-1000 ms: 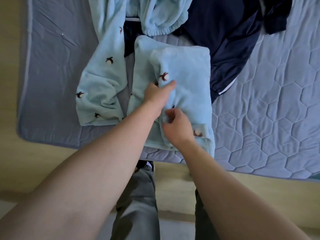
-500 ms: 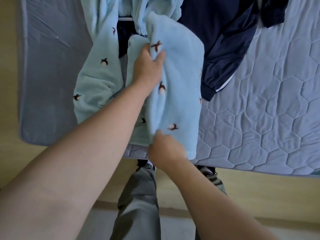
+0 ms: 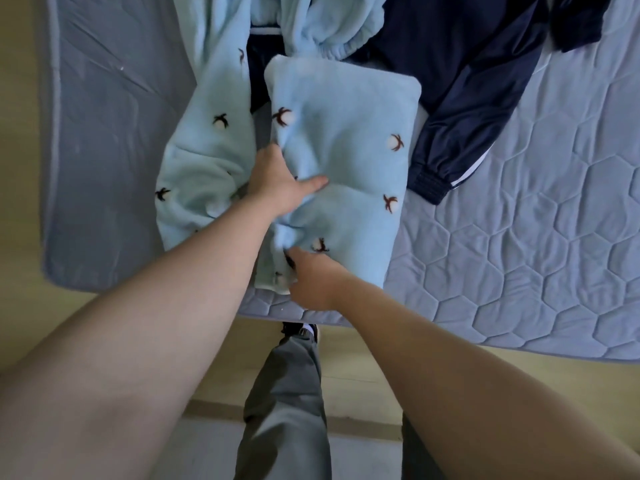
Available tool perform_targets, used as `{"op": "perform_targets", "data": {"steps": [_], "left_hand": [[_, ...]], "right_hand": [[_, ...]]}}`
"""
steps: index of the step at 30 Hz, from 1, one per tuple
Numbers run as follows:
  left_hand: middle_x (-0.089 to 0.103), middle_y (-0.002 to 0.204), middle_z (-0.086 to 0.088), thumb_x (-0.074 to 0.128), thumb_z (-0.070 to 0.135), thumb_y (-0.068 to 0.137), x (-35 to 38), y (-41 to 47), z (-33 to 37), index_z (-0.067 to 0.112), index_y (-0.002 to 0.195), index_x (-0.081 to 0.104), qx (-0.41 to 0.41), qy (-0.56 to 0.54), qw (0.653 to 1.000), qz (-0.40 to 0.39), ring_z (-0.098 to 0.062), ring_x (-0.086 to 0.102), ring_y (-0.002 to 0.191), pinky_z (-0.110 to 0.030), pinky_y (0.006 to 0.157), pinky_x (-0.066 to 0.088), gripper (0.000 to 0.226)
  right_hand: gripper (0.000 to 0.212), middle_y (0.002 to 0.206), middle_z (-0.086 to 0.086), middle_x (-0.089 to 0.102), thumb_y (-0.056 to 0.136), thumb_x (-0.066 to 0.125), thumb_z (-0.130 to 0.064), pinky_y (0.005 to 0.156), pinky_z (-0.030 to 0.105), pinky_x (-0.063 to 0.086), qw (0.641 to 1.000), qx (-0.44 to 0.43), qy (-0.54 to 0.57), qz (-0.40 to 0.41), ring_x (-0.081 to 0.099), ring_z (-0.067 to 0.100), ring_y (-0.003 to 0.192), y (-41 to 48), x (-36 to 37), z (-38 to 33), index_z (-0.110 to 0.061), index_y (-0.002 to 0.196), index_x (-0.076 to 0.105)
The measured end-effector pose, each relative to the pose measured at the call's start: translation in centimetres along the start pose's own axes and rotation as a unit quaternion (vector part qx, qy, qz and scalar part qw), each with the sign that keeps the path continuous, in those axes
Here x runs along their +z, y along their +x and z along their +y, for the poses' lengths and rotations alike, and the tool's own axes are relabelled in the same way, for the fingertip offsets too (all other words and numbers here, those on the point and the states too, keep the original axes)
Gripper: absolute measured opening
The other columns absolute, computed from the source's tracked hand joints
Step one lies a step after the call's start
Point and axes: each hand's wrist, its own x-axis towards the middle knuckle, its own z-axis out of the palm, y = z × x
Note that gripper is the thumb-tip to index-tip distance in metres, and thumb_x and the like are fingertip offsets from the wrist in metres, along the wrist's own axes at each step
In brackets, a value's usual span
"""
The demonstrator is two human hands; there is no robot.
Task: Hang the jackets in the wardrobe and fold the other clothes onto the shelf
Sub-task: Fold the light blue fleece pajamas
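A light blue fleece garment (image 3: pixel 349 161) with small dark bird prints lies folded into a rectangle near the mattress's front edge. My left hand (image 3: pixel 280 183) grips its left side, thumb on top and fingers tucked under the fabric. My right hand (image 3: pixel 313 282) pinches the near left corner of the same fold. A second light blue fleece piece (image 3: pixel 207 161) with the same print lies stretched out to the left. A navy jacket (image 3: pixel 478 74) with white stripes is spread at the back right, one cuff beside the folded piece.
The clothes rest on a grey-blue quilted mattress (image 3: pixel 536 237) whose front edge runs just beyond my hands. More bunched light blue fleece (image 3: pixel 329 26) sits at the back. Below are a tan floor and my grey trouser legs (image 3: pixel 287 410).
The fleece half that my left hand had lifted toward the back is now laid flat as a rectangle. My left hand came back toward me; my right hand stayed at the near corner.
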Motion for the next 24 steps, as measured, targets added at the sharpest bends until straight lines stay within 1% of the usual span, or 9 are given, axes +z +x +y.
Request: {"op": "perform_targets", "data": {"steps": [2,3,5,7,11,14,17,21,24], "left_hand": [[0.061,0.127,-0.010,0.084,0.057,0.067,0.0,0.7,-0.8,0.008,0.124,0.056,-0.019,0.033,0.999,0.000,-0.028,0.060,0.115,-0.033,0.094,0.048,0.081],[0.066,0.122,-0.011,0.083,0.055,0.071,-0.1,1.1,-1.2,0.007,0.120,0.061,-0.025,0.035,0.999,-0.009,-0.029,0.063,0.111,-0.036,0.094,0.051,0.072],[0.070,0.117,-0.010,0.082,0.047,0.075,-0.6,1.8,-1.3,0.008,0.118,0.067,-0.032,-0.010,0.999,-0.016,-0.028,0.066,0.107,-0.037,0.091,0.053,0.060],[0.069,0.119,-0.009,0.080,0.040,0.078,-0.8,2.0,-1.0,0.009,0.122,0.065,-0.049,-0.067,0.996,0.018,-0.027,0.065,0.108,-0.032,0.088,0.052,0.055],[0.058,0.128,-0.017,0.069,0.028,0.085,0.5,0.0,-0.6,0.006,0.124,0.053,-0.040,-0.033,0.980,0.192,-0.036,0.058,0.116,-0.038,0.089,0.045,0.048],[0.047,0.146,-0.015,0.063,0.028,0.087,2.5,-2.2,-2.1,0.012,0.142,0.049,0.133,0.143,0.938,0.287,-0.036,0.049,0.130,-0.052,0.108,0.037,0.060],[0.035,0.159,-0.005,0.058,0.035,0.092,4.0,-1.4,-5.0,0.028,0.150,0.043,0.293,0.289,0.885,0.218,-0.033,0.034,0.146,-0.064,0.117,0.018,0.060],[0.013,0.167,0.000,0.050,0.046,0.095,4.0,1.6,-6.8,0.036,0.156,0.024,0.243,0.363,0.895,0.090,-0.031,0.013,0.153,-0.065,0.119,0.009,0.067],[0.032,0.158,-0.010,0.054,0.043,0.086,2.0,2.0,-4.6,0.030,0.147,0.042,0.234,0.398,0.884,0.076,-0.037,0.028,0.146,-0.065,0.119,0.008,0.063]], "right_hand": [[0.047,0.122,0.006,0.066,0.089,0.050,-0.006,0.093,0.039,0.052,0.997,-0.037,0.041,0.059,0.061,0.029,0.111,-0.8,-0.7,-0.3,-0.017,0.134,0.055],[0.042,0.118,0.005,0.068,0.088,0.049,-0.006,0.091,0.042,0.053,0.982,-0.068,0.063,0.166,0.062,0.029,0.108,-1.3,-1.0,-0.2,-0.017,0.127,0.062],[0.033,0.113,0.008,0.068,0.084,0.053,-0.010,0.086,0.044,0.051,0.881,-0.099,0.029,0.462,0.061,0.032,0.105,-1.8,-2.1,0.7,-0.014,0.113,0.068],[0.037,0.132,0.007,0.059,0.087,0.056,-0.023,0.098,0.045,0.041,0.788,-0.030,-0.058,0.613,0.052,0.030,0.123,-1.3,-3.2,2.1,-0.017,0.122,0.063],[0.065,0.167,0.005,0.006,0.099,0.034,-0.056,0.120,0.058,0.008,0.891,0.087,-0.077,0.438,0.002,0.026,0.154,3.5,-3.1,4.4,-0.030,0.157,0.019],[0.070,0.167,0.005,-0.009,0.099,0.021,-0.060,0.119,0.062,0.000,0.906,0.120,-0.124,0.387,-0.013,0.027,0.152,7.6,-1.5,6.0,-0.028,0.159,0.001],[0.070,0.167,0.007,-0.002,0.099,0.021,-0.060,0.119,0.063,0.001,0.881,0.139,-0.139,0.430,-0.007,0.027,0.153,10.2,-0.4,7.4,-0.026,0.158,0.005],[0.070,0.167,0.007,-0.001,0.099,0.020,-0.061,0.118,0.064,-0.001,0.869,0.145,-0.179,0.438,-0.007,0.028,0.153,11.9,0.3,8.4,-0.027,0.159,0.006],[0.069,0.167,0.006,-0.004,0.100,0.018,-0.060,0.118,0.064,-0.002,0.868,0.154,-0.181,0.436,-0.009,0.028,0.153,11.4,0.1,7.4,-0.027,0.159,0.003]]}}
